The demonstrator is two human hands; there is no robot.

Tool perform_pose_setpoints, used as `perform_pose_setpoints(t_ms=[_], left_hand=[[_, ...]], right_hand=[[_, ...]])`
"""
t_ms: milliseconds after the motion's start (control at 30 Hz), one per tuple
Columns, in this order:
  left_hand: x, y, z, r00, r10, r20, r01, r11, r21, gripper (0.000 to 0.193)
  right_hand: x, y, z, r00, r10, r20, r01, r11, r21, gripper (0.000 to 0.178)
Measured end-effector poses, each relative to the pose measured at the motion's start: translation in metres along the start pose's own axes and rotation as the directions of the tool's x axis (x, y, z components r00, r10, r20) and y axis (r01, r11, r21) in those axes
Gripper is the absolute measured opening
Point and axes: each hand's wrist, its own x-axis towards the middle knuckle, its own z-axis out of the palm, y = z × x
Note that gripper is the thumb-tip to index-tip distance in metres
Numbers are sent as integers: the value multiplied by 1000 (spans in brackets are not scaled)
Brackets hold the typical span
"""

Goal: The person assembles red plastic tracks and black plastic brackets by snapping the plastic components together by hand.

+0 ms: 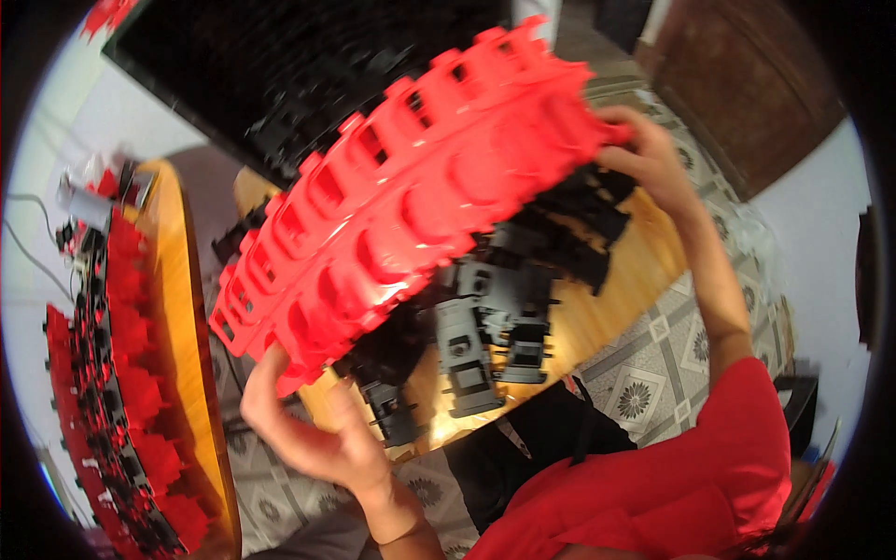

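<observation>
Both my hands hold up a long red moulded plastic part (401, 210), tilted so that its right end is higher and farther away. Two rows of rounded hollows and openings run along it; whether it is one piece or several joined, I cannot tell. My left hand (313, 434) grips the near left end, fingers at the edge and thumb apart below. At the far right end my right hand (649, 154) is closed round the corner. Beneath lie grey plastic parts (464, 355) and black plastic parts (583, 229), partly hidden by the red part.
The loose parts lie on a wooden table (658, 247). A large black tray (187, 70) with black pieces stands behind. To the left, rows of red and black parts (140, 392) line another wooden table (177, 280). A brown door (747, 84) is at the far right, above patterned floor tiles (635, 397).
</observation>
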Motion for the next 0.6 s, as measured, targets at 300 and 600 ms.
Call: perform_pose_setpoints(t_ms=[300,600], left_hand=[[28,83,153,778,508,370,-601,774,201,76],[24,88,149,787,529,317,-612,732,298,71]], right_hand=[[6,12,1,984,-167,61,156,976,152,21],[-60,-1,-78,981,-172,-91,189,951,243,14]])
